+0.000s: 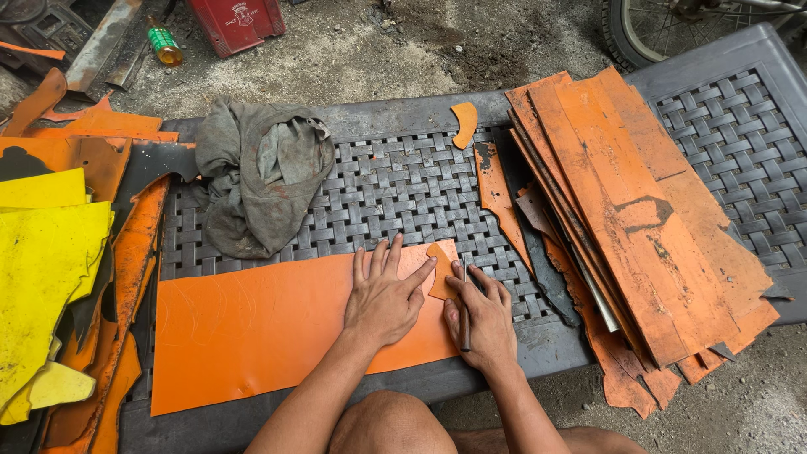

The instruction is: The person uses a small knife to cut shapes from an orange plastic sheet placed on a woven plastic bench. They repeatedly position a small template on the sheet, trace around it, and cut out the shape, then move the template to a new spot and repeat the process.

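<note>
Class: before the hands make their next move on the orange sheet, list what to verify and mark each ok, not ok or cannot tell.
1. Left hand flat on orange sheet: ok.
2. Small orange template lies on the sheet's corner, pinned by fingertips: ok.
3. Right hand grips the marking tool: ok.
4. Tool tip touching the template's edge: cannot tell.
5. Grey rag apart from the sheet: ok.

Materials: mostly orange sheet stock on a woven plastic table.

I see a smooth, matt orange sheet (277,328) with faint scored lines, a grey plastic table (403,189) in basket-weave texture, a crumpled, stained grey cloth rag (256,181), a stack of rough, scuffed orange sheets (639,219) with dark worn edges, smooth yellow sheets (46,261), and gritty concrete ground (395,50).
</note>
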